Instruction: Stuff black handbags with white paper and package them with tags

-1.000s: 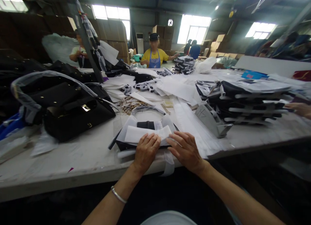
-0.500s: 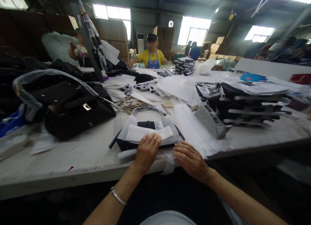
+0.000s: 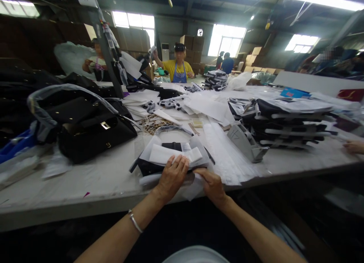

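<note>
A flat black bag (image 3: pixel 146 168) lies at the table's front edge, with white padding (image 3: pixel 162 155) folded over it and a wrapped handle arching behind. My left hand (image 3: pixel 173 176) lies flat on the padding, fingers spread a little. At the bag's front right corner my right hand (image 3: pixel 212 185) is closed in a pinch on a thin translucent sheet (image 3: pixel 193 191), which hangs over the table edge.
A tape dispenser (image 3: pixel 247 143) stands right of clear plastic sleeves (image 3: pixel 224 157). Wrapped black bags (image 3: pixel 290 122) are stacked further right. A black handbag (image 3: pixel 96 130) stands at left. Across the table (image 3: pixel 113 179) is a person in yellow (image 3: pixel 179 69).
My right hand has moved left and closed on the translucent sheet. My left hand stays on the padding. The person across has raised an arm, and another hand appears at the right edge.
</note>
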`<state>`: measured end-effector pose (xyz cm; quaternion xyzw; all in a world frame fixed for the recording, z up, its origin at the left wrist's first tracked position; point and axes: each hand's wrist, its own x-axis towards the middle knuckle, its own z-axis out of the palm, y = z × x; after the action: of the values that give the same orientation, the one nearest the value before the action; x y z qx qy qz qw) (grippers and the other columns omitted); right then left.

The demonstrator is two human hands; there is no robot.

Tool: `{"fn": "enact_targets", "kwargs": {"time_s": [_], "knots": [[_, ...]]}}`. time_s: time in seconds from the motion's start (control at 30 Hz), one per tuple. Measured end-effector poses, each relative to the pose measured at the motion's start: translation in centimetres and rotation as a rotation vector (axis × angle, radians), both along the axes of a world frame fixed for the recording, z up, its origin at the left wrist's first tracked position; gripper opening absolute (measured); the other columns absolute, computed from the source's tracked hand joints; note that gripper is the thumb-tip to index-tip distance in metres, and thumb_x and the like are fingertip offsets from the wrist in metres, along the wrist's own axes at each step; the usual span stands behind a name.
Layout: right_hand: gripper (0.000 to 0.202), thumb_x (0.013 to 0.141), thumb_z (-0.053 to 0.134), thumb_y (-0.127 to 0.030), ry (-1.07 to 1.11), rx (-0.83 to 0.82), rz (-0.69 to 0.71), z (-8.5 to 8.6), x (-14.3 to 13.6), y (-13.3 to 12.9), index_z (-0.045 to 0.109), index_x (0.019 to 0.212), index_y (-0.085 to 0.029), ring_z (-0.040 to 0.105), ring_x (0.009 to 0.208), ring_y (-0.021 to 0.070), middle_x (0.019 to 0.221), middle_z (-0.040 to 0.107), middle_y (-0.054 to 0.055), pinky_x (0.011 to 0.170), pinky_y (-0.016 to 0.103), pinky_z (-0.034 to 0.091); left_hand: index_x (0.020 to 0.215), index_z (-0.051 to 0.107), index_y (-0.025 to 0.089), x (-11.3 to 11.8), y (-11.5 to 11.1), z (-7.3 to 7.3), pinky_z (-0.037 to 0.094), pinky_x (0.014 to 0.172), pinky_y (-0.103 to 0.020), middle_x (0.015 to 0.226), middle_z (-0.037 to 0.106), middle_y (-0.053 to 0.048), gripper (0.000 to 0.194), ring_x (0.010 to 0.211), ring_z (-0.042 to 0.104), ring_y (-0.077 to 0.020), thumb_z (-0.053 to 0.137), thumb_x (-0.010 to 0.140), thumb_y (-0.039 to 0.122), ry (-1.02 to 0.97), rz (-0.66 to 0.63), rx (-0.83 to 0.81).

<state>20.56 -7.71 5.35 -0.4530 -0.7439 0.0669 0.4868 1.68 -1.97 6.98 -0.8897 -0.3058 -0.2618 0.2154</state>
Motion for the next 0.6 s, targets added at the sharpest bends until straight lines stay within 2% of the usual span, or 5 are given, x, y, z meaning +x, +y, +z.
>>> {"fn": "enact_targets", "kwargs": {"time_s": [0.17,0.27,0.33,0.47,0.6], "knots": [[0.019,0.084,0.059,-0.023,0.319,-0.341,-0.054,1.8,-0.6,1.2,0.076,0.090,-0.019,0.068,0.067,0.0186,0.076,0.074,0.002,0.060,0.026,0.056,0.129,0.053,0.009,0.6,0.2,-0.3,0.038,0.107,-0.048,0.126,0.065,-0.014,0.033,0.123,0.056,-0.0278,0.040,0.099,0.018,-0.020,0.041,0.036],[0.020,0.085,0.059,-0.024,0.395,-0.386,-0.034,2.0,-0.7,1.1,0.076,0.090,-0.018,0.069,0.065,0.0197,0.075,0.075,0.002,0.055,0.027,0.056,0.126,0.053,0.008,0.7,0.5,0.0,0.041,0.104,-0.046,0.120,0.066,-0.016,0.031,0.118,0.059,-0.0285,0.045,0.097,0.018,-0.029,0.017,0.043],[0.022,0.086,0.055,-0.018,0.286,-0.302,0.034,2.1,-0.5,0.4,0.076,0.094,-0.018,0.071,0.071,0.0205,0.081,0.076,0.003,0.062,0.029,0.059,0.121,0.054,0.009,0.6,0.9,0.5,0.045,0.098,-0.043,0.113,0.068,-0.015,0.028,0.109,0.062,-0.0275,0.047,0.095,0.018,-0.043,-0.023,0.029],[0.031,0.089,0.048,-0.006,-0.135,-0.023,0.338,2.2,-0.1,-1.6,0.070,0.106,-0.019,0.069,0.101,0.0213,0.107,0.074,0.008,0.092,0.037,0.056,0.119,0.054,0.013,-0.1,2.0,2.3,0.048,0.090,-0.040,0.107,0.068,-0.012,0.029,0.098,0.065,-0.0248,0.048,0.090,0.013,-0.045,-0.057,-0.004],[0.025,0.091,0.050,-0.006,-0.372,0.056,0.392,1.8,-0.1,-2.6,0.066,0.104,-0.019,0.068,0.100,0.0199,0.101,0.073,0.009,0.088,0.033,0.057,0.117,0.055,0.014,-0.4,2.9,3.5,0.049,0.087,-0.040,0.106,0.068,-0.012,0.032,0.095,0.065,-0.0257,0.050,0.086,0.012,-0.049,-0.053,-0.009]]}}
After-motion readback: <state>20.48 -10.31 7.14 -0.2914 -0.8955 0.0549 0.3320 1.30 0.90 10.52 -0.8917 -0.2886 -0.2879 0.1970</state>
